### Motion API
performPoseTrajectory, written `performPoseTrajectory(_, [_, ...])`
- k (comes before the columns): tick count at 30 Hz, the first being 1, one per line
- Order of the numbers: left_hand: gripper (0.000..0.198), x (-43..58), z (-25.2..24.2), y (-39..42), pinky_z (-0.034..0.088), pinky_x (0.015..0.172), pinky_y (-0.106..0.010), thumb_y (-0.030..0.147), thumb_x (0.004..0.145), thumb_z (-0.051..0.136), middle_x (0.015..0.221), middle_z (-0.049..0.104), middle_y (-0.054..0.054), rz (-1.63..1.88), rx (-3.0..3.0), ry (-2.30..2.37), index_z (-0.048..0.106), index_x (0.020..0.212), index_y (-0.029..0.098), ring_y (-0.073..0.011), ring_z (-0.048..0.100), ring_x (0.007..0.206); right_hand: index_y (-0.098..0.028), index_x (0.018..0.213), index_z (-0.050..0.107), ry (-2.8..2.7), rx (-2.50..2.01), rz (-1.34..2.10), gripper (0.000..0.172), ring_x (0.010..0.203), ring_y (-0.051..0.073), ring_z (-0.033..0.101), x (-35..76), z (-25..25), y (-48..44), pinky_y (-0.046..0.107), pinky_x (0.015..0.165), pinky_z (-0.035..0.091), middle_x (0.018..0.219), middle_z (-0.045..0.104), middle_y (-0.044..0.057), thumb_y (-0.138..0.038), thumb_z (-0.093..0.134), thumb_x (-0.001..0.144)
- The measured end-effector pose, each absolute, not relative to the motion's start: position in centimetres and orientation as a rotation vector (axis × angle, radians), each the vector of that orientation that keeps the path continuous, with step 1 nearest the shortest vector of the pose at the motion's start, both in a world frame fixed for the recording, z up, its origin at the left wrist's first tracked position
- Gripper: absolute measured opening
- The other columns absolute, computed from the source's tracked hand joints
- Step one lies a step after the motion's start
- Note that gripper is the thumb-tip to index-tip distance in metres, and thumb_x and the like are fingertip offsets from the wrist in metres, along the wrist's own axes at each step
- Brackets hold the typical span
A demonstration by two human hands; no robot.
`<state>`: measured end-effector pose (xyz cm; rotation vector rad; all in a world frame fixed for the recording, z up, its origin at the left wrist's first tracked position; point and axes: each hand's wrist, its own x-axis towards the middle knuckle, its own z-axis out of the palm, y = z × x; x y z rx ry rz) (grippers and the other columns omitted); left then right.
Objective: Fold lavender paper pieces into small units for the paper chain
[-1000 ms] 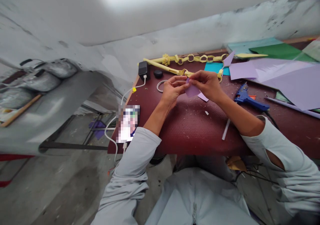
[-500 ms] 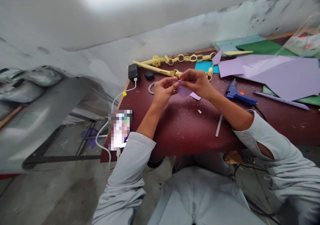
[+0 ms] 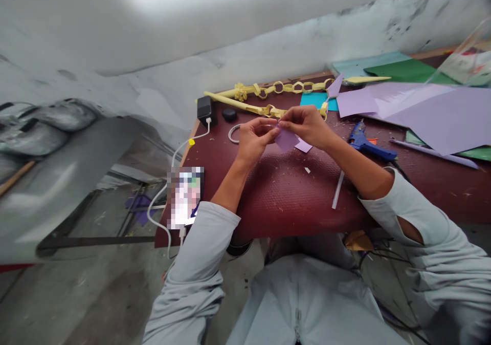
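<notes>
Between my two hands hangs a small piece of purple paper (image 3: 287, 141), pinched at its upper edge. My left hand (image 3: 253, 139) is closed on its left side, thumb and fingertips together. From the right, my right hand (image 3: 306, 125) pinches the same upper edge, close to the left fingertips. The fold at the fingertips is partly hidden. Another small purple paper piece (image 3: 304, 145) lies on the table just beneath my right hand. Behind the hands runs a yellow paper chain (image 3: 297, 87), with a yellow rolled paper stick (image 3: 233, 102) in front of it.
On the red table (image 3: 268, 201), a blue glue gun (image 3: 368, 143) and a glue stick (image 3: 338, 190) lie right of my hands. Large purple sheets (image 3: 441, 114) cover the right side. A phone (image 3: 186, 196), white cable (image 3: 174, 155) and black charger (image 3: 205, 109) sit at left.
Both hands stay pinched on the purple paper; my fingers have shifted slightly along its upper edge. The whole view has moved a little.
</notes>
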<state>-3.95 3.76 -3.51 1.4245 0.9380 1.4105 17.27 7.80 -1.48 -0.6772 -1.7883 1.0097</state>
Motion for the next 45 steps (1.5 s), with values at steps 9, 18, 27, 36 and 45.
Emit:
performPoseTrajectory(9, [0.053, -4.1, -3.6, 3.8, 0.072, 0.077, -0.032, 0.056, 0.079, 0.105, 0.092, 0.086, -0.005, 1.394, 1.451, 0.913, 0.082, 0.111, 0.020, -0.0181, 0.082, 0.079, -0.017, 0.103, 0.079, -1.785, -0.574, 1.178, 0.041, 0.075, 0.016, 0.063, 17.5, -1.7, 8.1, 0.030, 0.065, 0.050, 0.084, 0.075, 0.005, -0.049, 0.099, 0.088])
performPoseTrajectory(18, [0.056, -4.2, -3.6, 3.7, 0.072, 0.075, -0.031, 0.054, 0.076, 0.108, 0.087, 0.083, -0.002, 1.377, 1.445, 0.912, 0.081, 0.113, 0.022, -0.0170, 0.080, 0.075, -0.019, 0.104, 0.078, -1.790, -0.598, 1.186, 0.044, 0.080, 0.019, 0.067, 17.6, -1.4, 8.0, 0.033, 0.067, 0.053, 0.088, 0.079, 0.005, -0.053, 0.100, 0.086])
performPoseTrajectory(27, [0.056, -4.4, -3.9, 4.0, 0.072, 0.075, -0.030, 0.059, 0.078, 0.106, 0.091, 0.085, -0.005, 1.349, 1.486, 0.962, 0.083, 0.112, 0.020, -0.0176, 0.081, 0.079, -0.017, 0.100, 0.079, -1.827, -0.558, 1.141, 0.046, 0.082, 0.018, 0.067, 17.6, -1.9, 8.4, 0.031, 0.070, 0.053, 0.089, 0.078, 0.006, -0.053, 0.101, 0.085])
performPoseTrajectory(36, [0.049, -4.2, -4.0, 3.7, 0.069, 0.074, -0.026, 0.057, 0.076, 0.106, 0.094, 0.085, -0.007, 1.322, 1.412, 0.992, 0.085, 0.100, 0.019, -0.0157, 0.080, 0.081, -0.020, 0.095, 0.078, -1.896, -0.706, 1.109, 0.035, 0.075, 0.017, 0.057, 17.7, -1.4, 7.9, 0.032, 0.066, 0.049, 0.083, 0.071, 0.003, -0.051, 0.094, 0.093])
performPoseTrajectory(45, [0.057, -4.3, -3.9, 3.8, 0.072, 0.072, -0.032, 0.065, 0.068, 0.108, 0.088, 0.084, -0.007, 1.224, 1.334, 1.014, 0.084, 0.092, 0.018, -0.0170, 0.078, 0.075, -0.018, 0.086, 0.079, -2.130, -0.803, 1.014, 0.040, 0.068, 0.015, 0.045, 18.6, -1.2, 8.3, 0.031, 0.059, 0.034, 0.073, 0.064, 0.002, -0.054, 0.084, 0.103])
